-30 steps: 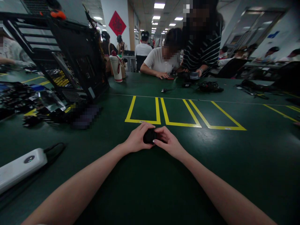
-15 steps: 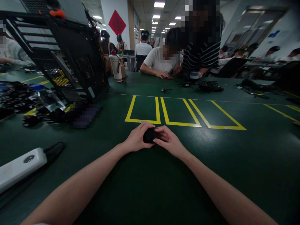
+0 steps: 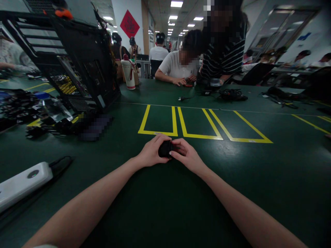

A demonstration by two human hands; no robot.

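Between my two hands is a small, dark, rounded object [image 3: 164,149]; its exact kind is too dark to make out. My left hand [image 3: 153,151] curves around its left side, thumb below and fingers above. From the other side, the fingertips and thumb of my right hand [image 3: 186,154] close on its right edge. Both hands are low over the green table [image 3: 165,206], just on the near side of the yellow tape outlines [image 3: 157,132]. My fingers cover part of the object.
At left stands a black computer case [image 3: 85,65], with a plastic bottle [image 3: 53,106] and dark cables by it. A white power strip [image 3: 28,182] lies nearer. A paper cup [image 3: 128,74], a plug [image 3: 184,98] and a coiled cable [image 3: 232,95] are farther back. Two people are across the table.
Almost nothing differs: both hands keep their hold on the dark object in the same place. The person in stripes across the table has shifted slightly.
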